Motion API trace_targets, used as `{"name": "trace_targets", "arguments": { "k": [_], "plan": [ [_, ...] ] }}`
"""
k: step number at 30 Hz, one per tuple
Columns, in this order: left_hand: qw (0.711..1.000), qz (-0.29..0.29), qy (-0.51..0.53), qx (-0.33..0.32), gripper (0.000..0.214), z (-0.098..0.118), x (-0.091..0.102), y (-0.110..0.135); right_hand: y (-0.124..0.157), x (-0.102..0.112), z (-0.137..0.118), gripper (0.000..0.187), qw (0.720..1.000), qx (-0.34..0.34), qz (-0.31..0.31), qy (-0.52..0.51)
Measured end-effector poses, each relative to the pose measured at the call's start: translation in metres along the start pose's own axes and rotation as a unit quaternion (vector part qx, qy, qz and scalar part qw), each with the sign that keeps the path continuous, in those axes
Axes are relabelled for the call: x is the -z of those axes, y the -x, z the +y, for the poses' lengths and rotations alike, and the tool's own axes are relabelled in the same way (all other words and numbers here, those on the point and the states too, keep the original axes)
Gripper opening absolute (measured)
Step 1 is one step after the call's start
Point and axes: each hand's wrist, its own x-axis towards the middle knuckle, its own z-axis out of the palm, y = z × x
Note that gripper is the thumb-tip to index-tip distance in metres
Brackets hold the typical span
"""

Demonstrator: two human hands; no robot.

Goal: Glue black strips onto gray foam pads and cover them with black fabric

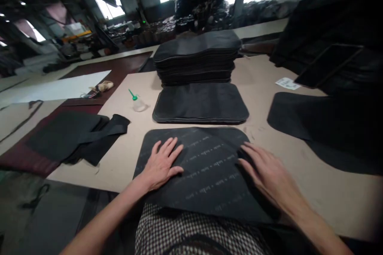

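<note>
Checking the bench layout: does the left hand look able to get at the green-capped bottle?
Probably yes: the left hand lies open on the black sheet, and only bare tabletop separates it from the bottle ahead.

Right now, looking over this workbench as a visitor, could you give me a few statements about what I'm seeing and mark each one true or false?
1. Both the left hand and the right hand lie flat on the black printed sheet. True.
2. The small bottle has a red nozzle. False: the nozzle is green.
3. A tall stack of black panels stands behind a thin pile. True.
4. The left hand grips scissors. False: it holds nothing, with its open palm on the sheet.
5. A white paper slip lies on the table to the right. True.
</note>
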Motion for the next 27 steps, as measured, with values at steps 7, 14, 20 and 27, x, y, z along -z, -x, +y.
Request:
{"name": "trace_targets", "arguments": {
  "k": [7,14,20,27],
  "plan": [
    [0.985,0.096,0.063,0.126,0.052,-0.066,-0.012,0.001,-0.034,-0.004,0.055,0.044,0.995,-0.094,-0.038,0.019],
    [0.972,0.13,0.106,0.167,0.066,-0.161,-0.037,-0.006,-0.058,0.001,0.047,0.026,0.983,-0.159,-0.089,0.005],
    [0.978,0.108,0.1,0.145,0.059,-0.178,-0.05,-0.013,-0.068,0.002,0.046,0.021,0.979,-0.187,-0.081,0.003],
    [0.977,0.11,0.103,0.148,0.058,-0.171,-0.048,-0.015,-0.093,-0.003,0.048,0.019,0.984,-0.136,-0.112,-0.023]
  ]
}}
